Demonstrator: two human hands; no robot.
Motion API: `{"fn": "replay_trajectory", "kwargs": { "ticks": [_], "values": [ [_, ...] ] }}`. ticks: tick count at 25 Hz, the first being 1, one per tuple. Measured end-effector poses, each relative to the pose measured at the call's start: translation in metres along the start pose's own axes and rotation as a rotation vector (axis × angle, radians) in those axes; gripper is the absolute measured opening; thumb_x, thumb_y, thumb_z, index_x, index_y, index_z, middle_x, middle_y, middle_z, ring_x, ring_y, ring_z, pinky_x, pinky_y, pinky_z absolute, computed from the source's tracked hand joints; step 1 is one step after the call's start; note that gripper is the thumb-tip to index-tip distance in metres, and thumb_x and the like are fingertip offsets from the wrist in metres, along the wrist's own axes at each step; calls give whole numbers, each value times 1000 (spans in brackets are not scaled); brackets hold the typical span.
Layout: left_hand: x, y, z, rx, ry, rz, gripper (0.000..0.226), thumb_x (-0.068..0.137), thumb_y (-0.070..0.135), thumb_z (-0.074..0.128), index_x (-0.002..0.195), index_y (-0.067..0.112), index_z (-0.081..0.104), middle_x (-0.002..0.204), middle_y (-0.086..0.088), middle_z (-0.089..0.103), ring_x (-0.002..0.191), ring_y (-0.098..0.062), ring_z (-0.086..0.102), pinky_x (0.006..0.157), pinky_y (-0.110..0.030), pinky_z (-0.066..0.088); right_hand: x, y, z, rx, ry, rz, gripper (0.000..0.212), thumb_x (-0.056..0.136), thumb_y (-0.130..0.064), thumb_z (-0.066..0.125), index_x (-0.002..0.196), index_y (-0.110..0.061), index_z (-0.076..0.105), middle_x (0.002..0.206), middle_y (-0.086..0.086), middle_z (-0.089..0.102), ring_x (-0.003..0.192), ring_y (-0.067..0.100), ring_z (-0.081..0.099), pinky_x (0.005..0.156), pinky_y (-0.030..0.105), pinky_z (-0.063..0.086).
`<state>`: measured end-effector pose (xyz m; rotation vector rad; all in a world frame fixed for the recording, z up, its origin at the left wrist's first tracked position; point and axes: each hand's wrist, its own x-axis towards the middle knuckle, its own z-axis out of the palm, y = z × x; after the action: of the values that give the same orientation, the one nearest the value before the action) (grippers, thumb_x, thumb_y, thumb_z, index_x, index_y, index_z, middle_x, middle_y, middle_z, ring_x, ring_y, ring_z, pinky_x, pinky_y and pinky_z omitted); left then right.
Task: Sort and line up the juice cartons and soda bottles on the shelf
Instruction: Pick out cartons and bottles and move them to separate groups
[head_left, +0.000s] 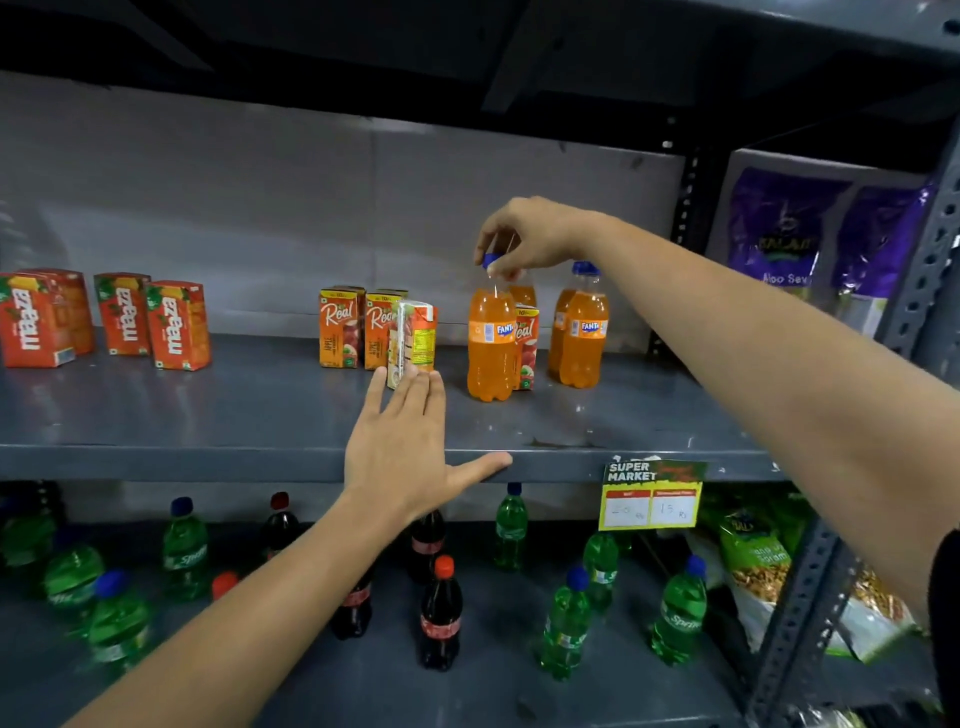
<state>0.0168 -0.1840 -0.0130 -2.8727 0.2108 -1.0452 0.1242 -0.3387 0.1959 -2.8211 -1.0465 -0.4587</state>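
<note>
Fanta bottle (491, 338) upright on the grey shelf (260, 415), long axis vertical, blue cap pinched from above by the fingertips of the right hand (524, 236), so already clamped and ready to lift or slide. Directly behind and touching or nearly so: a Real carton (525, 345) wedged among bottles, out of place by the look of it. Off to the right, well clear, two more Fanta bottles (582, 332) close together. To the left, a turned carton (413, 340) in front of the Real carton pair (340, 327), with the left hand (405, 447) open and flat just below it, fingers spread and touching or almost touching its base, gripping nothing. Farther left, the Maaza cartons (124, 322), well apart. Probably next: held bottle rightward toward its fellows, a short sideways shift.
</note>
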Motion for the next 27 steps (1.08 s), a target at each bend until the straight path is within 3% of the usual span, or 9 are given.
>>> {"fn": "replay_trajectory", "kwargs": {
  "ticks": [5, 7, 11, 13, 20, 25, 27],
  "values": [
    [-2, 0, -1, 14, 2, -6, 123, 65, 93, -3, 146, 5, 26, 153, -10, 35, 145, -20, 21, 120, -45, -3, -8, 20, -11, 209, -109, 101, 54, 76, -25, 73, 125, -19, 50, 108, 3, 58, 92, 16, 62, 69, 23, 54],
    [-2, 0, -1, 16, 1, -4, 124, 65, 93, -2, 146, 4, 27, 152, -10, 36, 145, -20, 22, 120, -45, -2, -11, 31, -8, 240, -146, 141, 61, 75, -19, 74, 129, -15, 45, 117, 6, 56, 103, 20, 59, 78, 26, 53],
    [-3, -1, -2, 11, 0, 2, 124, 64, 93, -3, 146, 5, 27, 153, -10, 35, 145, -21, 21, 120, -46, 1, -8, 42, 31, 62, -225, 202, 58, 82, -7, 64, 134, -11, 40, 133, 11, 50, 123, 27, 49, 96, 33, 44],
    [-3, -4, -2, 15, -4, 18, 124, 65, 93, -2, 146, 4, 28, 152, -11, 35, 145, -22, 21, 120, -47, 0, -8, 44, 47, -41, -259, 207, 56, 84, -7, 61, 136, -12, 40, 134, 11, 50, 124, 28, 48, 100, 37, 42],
    [-19, -48, -4, 35, -12, -39, 123, 65, 93, -1, 145, 5, 29, 153, -9, 35, 145, -19, 20, 120, -46, -2, -28, 43, 30, -37, -298, 263, 49, 82, -20, 66, 126, -10, 48, 114, 3, 55, 100, 22, 58, 82, 32, 50],
    [-36, -123, -15, 97, -53, -73, 128, 61, 95, -3, 144, 4, 31, 151, -10, 38, 144, -20, 23, 120, -46, 0, -53, 15, 9, 96, -366, 312, 21, 78, -16, 71, 96, -16, 61, 104, 7, 67, 86, 17, 66, 64, 23, 52],
    [-44, -154, -20, 109, -64, -85, 128, 61, 95, -3, 143, 4, 33, 150, -10, 40, 143, -20, 25, 120, -46, 1, -58, -12, 2, 181, -400, 292, 22, 77, -16, 73, 95, -19, 62, 101, 5, 68, 87, 18, 68, 65, 22, 55]
  ]
}}
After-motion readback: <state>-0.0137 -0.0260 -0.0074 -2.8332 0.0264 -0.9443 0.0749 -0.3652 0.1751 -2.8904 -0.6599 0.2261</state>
